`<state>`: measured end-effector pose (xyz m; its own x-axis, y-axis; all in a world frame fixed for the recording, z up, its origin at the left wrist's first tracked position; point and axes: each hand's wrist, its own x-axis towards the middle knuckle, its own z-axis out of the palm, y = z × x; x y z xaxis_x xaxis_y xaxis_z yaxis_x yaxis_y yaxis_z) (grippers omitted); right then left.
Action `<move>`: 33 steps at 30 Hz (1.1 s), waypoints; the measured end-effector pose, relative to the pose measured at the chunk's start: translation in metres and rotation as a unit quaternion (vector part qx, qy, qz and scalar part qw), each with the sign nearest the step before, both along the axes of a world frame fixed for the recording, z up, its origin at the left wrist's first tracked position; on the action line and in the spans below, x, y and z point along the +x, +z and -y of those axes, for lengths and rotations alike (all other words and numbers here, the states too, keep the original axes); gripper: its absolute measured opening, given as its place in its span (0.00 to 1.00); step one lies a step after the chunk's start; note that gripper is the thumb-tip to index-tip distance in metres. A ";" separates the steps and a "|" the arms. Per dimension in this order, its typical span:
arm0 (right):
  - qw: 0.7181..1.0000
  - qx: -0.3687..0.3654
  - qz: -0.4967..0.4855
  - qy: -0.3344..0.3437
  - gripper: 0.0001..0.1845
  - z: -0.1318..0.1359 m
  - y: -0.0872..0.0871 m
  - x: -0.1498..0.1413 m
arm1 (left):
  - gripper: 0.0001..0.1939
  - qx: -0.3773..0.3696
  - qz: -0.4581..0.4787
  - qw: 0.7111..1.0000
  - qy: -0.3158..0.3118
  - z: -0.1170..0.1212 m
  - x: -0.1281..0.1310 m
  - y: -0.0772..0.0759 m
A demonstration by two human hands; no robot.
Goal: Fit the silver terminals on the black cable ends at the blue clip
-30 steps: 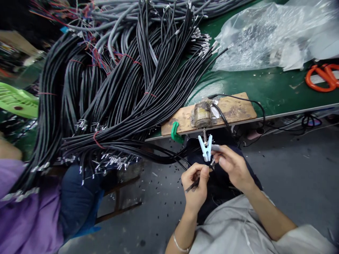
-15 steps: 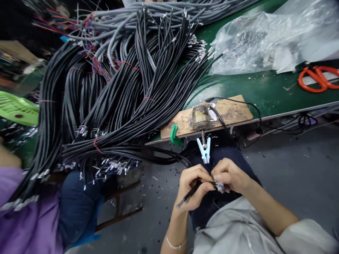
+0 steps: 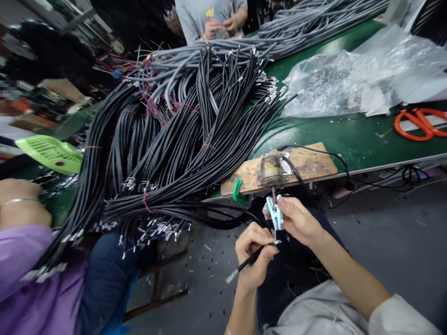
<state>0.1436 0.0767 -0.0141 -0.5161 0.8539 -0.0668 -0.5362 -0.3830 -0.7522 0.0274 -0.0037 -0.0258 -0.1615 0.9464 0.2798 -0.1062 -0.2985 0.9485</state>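
My left hand (image 3: 254,253) is closed around black cables (image 3: 244,266), whose silvery ends stick out on both sides of the fist. Just above, my right hand (image 3: 301,219) pinches a light blue clothespin (image 3: 277,218) between thumb and fingers. A grey covering shows on a fingertip behind it. The clothespin sits at the shaft of a small motor (image 3: 271,170), which is fixed to a wooden board (image 3: 314,163) at the table edge. From the left hand, black cables trail left to a bundle (image 3: 167,197) tied with a red band.
Bundles of black cable (image 3: 150,153) cover the left of the green table (image 3: 356,135). A green clamp (image 3: 238,191) grips the board. Plastic bags (image 3: 331,79) and orange scissors (image 3: 415,124) lie to the right. A person in a purple sleeve (image 3: 31,265) sits left; another person's hands (image 3: 220,28) work across the table.
My right hand went down to the cable ends at the left hand, then rose to the clothespin and closed on it. The view has tilted up, bringing the person across the table into sight.
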 end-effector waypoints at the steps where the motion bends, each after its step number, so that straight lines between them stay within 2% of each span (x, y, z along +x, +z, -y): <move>1: 1.000 -0.015 -0.009 -0.005 0.21 0.000 0.000 -0.001 | 0.07 -0.005 -0.004 1.000 -0.002 -0.002 0.000 -0.002; 6: 0.996 -0.067 -0.059 0.004 0.20 0.002 -0.001 -0.003 | 0.06 -0.036 0.002 0.999 -0.018 -0.007 0.004 -0.008; 9: 0.994 -0.079 -0.077 0.024 0.24 0.004 -0.005 -0.003 | 0.08 -0.048 0.027 0.998 -0.029 -0.009 0.007 -0.008; 13: 0.994 -0.093 -0.061 0.008 0.28 0.005 -0.020 0.004 | 0.07 -0.031 0.040 0.997 -0.054 -0.007 0.006 -0.009; 16: 0.996 -0.081 -0.025 -0.018 0.26 0.007 -0.035 0.017 | 0.07 -0.027 0.058 0.995 -0.076 -0.002 0.003 -0.011; 20: 0.995 0.017 0.088 -0.037 0.19 0.019 -0.042 0.033 | 0.10 -0.037 0.064 0.993 -0.094 0.004 -0.002 -0.011; 23: 0.970 0.149 0.172 -0.082 0.13 0.035 -0.035 0.037 | 0.11 -0.051 0.061 0.993 -0.088 0.008 -0.003 -0.011; 24: 0.951 0.207 0.200 -0.116 0.13 0.041 -0.031 0.037 | 0.11 -0.060 0.057 0.993 -0.086 0.009 -0.003 -0.012; 26: 0.893 0.330 0.240 -0.192 0.21 0.051 -0.023 0.034 | 0.10 -0.076 0.055 0.992 -0.086 0.012 -0.003 -0.013; 28: 0.840 0.413 0.256 -0.242 0.18 0.056 -0.017 0.030 | 0.07 -0.096 0.071 0.989 -0.090 0.015 -0.003 -0.015; 29: 0.828 0.432 0.253 -0.252 0.14 0.057 -0.015 0.029 | 0.06 -0.106 0.085 0.987 -0.091 0.017 -0.002 -0.016; 31: 0.832 0.430 0.249 -0.245 0.09 0.056 -0.014 0.027 | 0.04 -0.125 0.109 0.982 -0.088 0.020 -0.003 -0.016; 33: 0.875 0.374 0.244 -0.188 0.03 0.053 -0.014 0.028 | 0.07 -0.135 0.103 0.981 -0.090 0.022 -0.004 -0.015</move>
<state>0.1716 0.0241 -0.0283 -0.2548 0.8566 0.4487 -0.0631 0.4483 -0.8917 0.0232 -0.0254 -0.0412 -0.0114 0.9999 -0.0068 -0.3325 0.0027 0.9431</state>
